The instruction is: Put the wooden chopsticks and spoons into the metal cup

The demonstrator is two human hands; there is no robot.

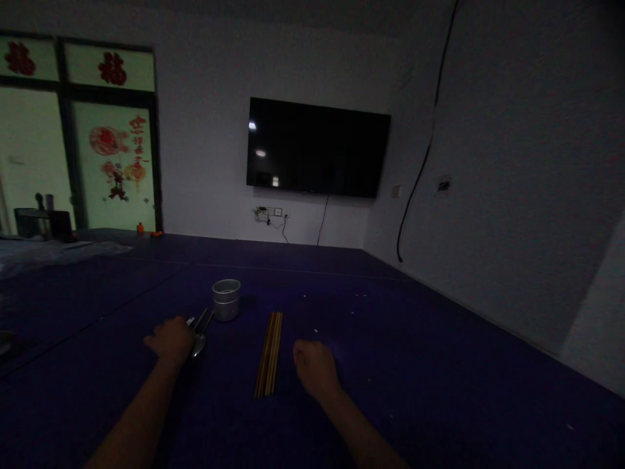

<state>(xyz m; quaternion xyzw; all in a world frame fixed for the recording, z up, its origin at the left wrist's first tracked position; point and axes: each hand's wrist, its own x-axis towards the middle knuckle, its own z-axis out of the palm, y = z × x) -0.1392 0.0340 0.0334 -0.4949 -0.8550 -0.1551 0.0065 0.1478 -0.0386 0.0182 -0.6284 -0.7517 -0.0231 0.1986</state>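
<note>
My left hand (172, 339) is low over the dark blue surface with an outer finger stuck out to the left; its other fingers are partly hidden. Right beside it lie metal spoons (199, 344), handles pointing away from me; whether the hand touches them I cannot tell. Just behind the spoons stands a silver metal cup (226, 301), upright. A bundle of wooden chopsticks (268, 355) lies side by side between my hands. To their right, my right hand (316, 368) rests with fingers curled in, apart from the chopsticks and with nothing visible in it.
The blue surface (415, 365) reaches to the walls, with small white bits scattered on it. Clear plastic sheeting (53, 254) lies at the far left, near a dark box (43, 223). Small orange objects (155, 233) sit by the door. A television (317, 148) hangs ahead.
</note>
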